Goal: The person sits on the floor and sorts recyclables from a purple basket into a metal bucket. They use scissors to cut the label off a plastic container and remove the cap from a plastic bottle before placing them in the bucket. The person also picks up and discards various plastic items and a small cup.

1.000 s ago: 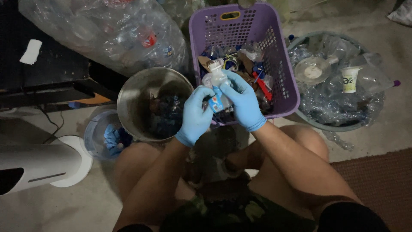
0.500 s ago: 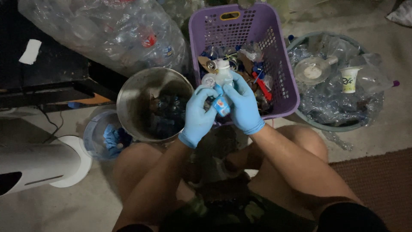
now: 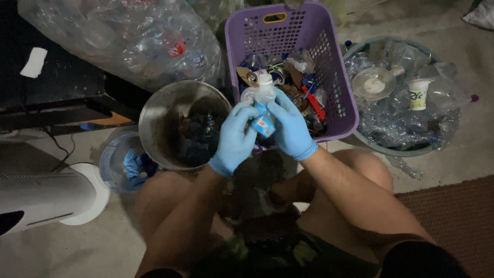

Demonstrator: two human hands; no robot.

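Your left hand [image 3: 234, 136] and right hand [image 3: 289, 128] both clasped the small white plastic bottle [image 3: 264, 101], perhaps to peel its label; you held it over the purple basket [image 3: 337, 82].

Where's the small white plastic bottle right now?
Centre of the head view: small white plastic bottle held between left hand and right hand, over the purple basket front edge.

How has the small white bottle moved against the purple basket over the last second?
Hardly at all. The small white bottle, gripped by the left hand and right hand, remains over the purple basket near its front-left part.
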